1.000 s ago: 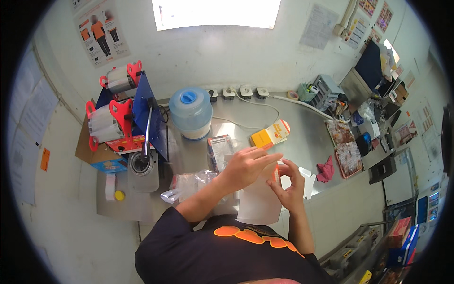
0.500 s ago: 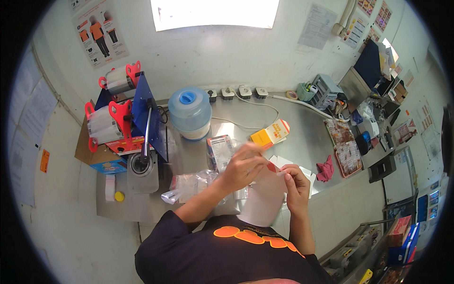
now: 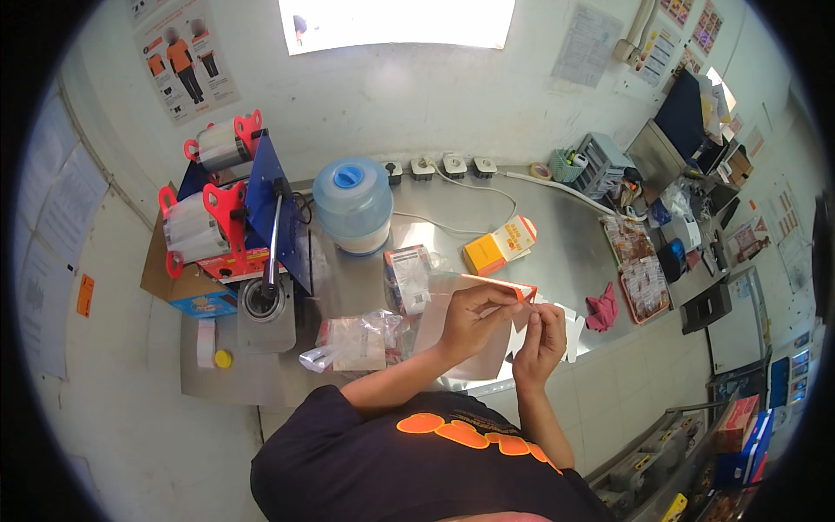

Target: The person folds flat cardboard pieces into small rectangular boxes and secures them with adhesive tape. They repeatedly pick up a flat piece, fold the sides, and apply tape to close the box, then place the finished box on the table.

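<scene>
Food-prep workroom: steel counter (image 3: 561, 228), cup sealer (image 3: 277, 217)

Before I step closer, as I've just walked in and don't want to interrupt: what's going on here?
Someone is handling a white sheet with an orange edge above a metal table. The left hand pinches it near one corner, and the right hand has its fingertips at that corner; its grip is too small to tell. Beyond the hands sits a yellow-and-orange carton, with a blue water jug farther left.
</scene>
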{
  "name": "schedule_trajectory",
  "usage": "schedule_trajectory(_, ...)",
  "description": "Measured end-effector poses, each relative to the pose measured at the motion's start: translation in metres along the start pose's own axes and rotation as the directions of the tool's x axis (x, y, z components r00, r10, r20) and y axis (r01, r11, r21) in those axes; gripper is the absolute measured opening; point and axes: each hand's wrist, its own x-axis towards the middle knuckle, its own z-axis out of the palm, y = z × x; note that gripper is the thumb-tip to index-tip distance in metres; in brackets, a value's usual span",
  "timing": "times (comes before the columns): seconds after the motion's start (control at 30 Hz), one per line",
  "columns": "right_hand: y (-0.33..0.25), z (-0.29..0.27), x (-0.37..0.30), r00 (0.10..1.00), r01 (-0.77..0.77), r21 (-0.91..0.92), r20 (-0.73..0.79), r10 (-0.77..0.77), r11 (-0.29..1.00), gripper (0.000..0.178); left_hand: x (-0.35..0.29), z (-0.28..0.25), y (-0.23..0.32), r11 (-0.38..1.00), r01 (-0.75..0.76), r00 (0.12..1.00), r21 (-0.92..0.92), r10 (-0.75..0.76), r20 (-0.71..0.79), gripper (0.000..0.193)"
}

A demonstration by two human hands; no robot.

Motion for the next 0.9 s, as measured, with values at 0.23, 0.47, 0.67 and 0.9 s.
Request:
schedule_trajectory(0.23,0.010,-0.002,-0.003,1.000,0.009,-0.076,0.025,-0.007,0.997,0.020,-0.008,0.009,-0.006,0.994,0.093,0.996,-0.055,-0.093,-0.011,0.016)
schedule_trajectory(0.47,0.011,0.004,0.002,0.969,0.218,-0.226,0.169,-0.182,0.950,0.046,-0.010,0.025,0.006,0.963,-0.059,0.998,0.264,0.067,-0.020,0.035)
schedule_trajectory(0.67,0.021,-0.012,0.015,0.970,-0.115,0.046,0.219,0.102,0.992,0.061,-0.001,0.011,0.012,0.782,0.322,0.900,-0.534,-0.428,-0.083,0.025)
schedule_trajectory(0.9,0.018,-0.041,0.011,0.625,-0.716,0.196,0.607,0.491,0.670,0.026,0.004,-0.011,-0.004,0.962,0.158,0.981,0.224,-0.127,-0.147,0.026)
